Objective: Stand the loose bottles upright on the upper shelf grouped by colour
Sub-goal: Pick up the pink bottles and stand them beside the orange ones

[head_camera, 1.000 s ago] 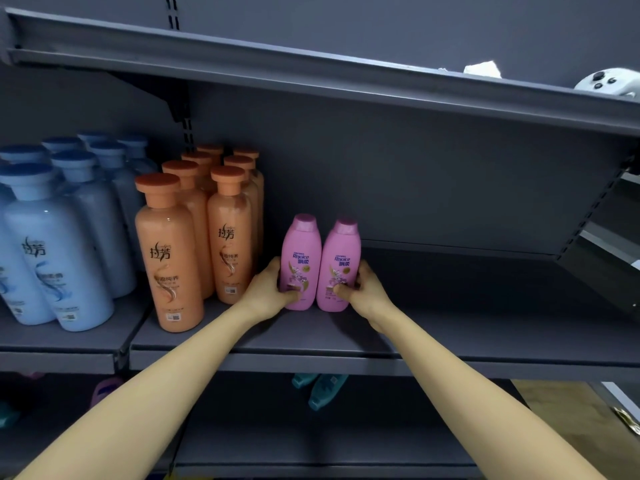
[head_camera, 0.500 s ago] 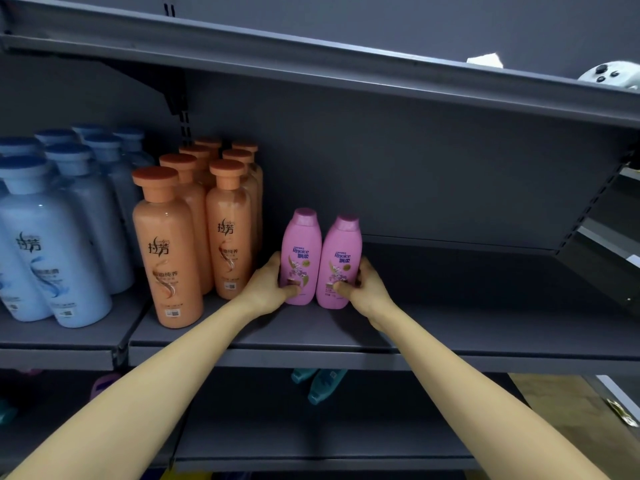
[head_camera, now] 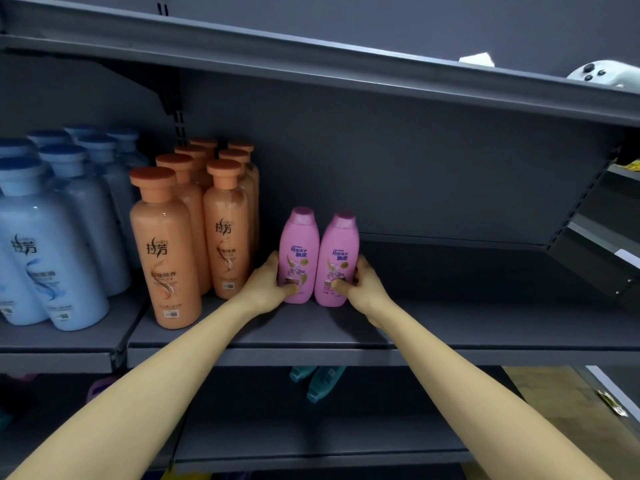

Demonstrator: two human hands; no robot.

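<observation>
Two small pink bottles stand upright side by side on the grey upper shelf (head_camera: pixel 450 327). My left hand (head_camera: pixel 268 284) grips the left pink bottle (head_camera: pixel 298 244) low on its body, thumb across the label. My right hand (head_camera: pixel 360 285) holds the right pink bottle (head_camera: pixel 340 247) the same way. To their left stands a group of several orange bottles (head_camera: pixel 166 251), and further left several light blue bottles (head_camera: pixel 59 244), all upright.
Two teal bottles (head_camera: pixel 320 381) lie on the lower shelf under my arms, and a purple one (head_camera: pixel 100 388) shows at lower left. A white controller (head_camera: pixel 602 76) and a white scrap sit on the top shelf. The shelf is bare to the right of the pink bottles.
Both hands keep their hold on the pink bottles, which stay in place. The camera has tilted slightly, so the whole scene sits a little lower-left in view.
</observation>
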